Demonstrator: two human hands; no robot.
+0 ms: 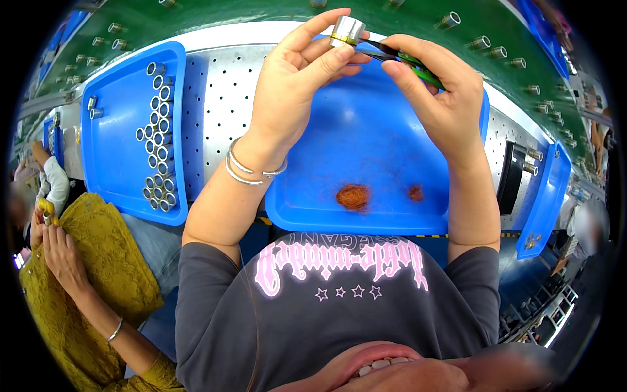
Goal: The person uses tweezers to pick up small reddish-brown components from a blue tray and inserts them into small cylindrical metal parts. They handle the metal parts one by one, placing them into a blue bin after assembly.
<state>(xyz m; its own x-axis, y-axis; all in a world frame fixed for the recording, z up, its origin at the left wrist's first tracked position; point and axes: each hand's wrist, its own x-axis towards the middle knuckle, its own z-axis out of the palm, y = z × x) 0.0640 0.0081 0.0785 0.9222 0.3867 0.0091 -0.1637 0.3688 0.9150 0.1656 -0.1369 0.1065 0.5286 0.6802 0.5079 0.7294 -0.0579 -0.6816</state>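
Note:
Near the top edge, my left hand [297,72] is closed around a short silver metal cylinder [347,31] with a yellowish band at its lower end. It is pinched between thumb and fingers. My right hand [439,88] grips black and green tweezers [413,62]. Their two dark prongs point left and reach the cylinder's lower side; where the tips end is hidden by my left fingers. Below both hands lies a blue tray [366,137], with a clump of fine reddish-brown strands [353,196] and a smaller clump [415,192] near its front.
On the left, another blue tray [121,157] holds several metal cylinders [160,137]. A perforated metal worktop [225,98] lies between the trays. More cylinders stand on the green surface [255,16] beyond. At right are a black device [511,178] and a blue tray [545,202]. A co-worker's hand [65,258] works at left.

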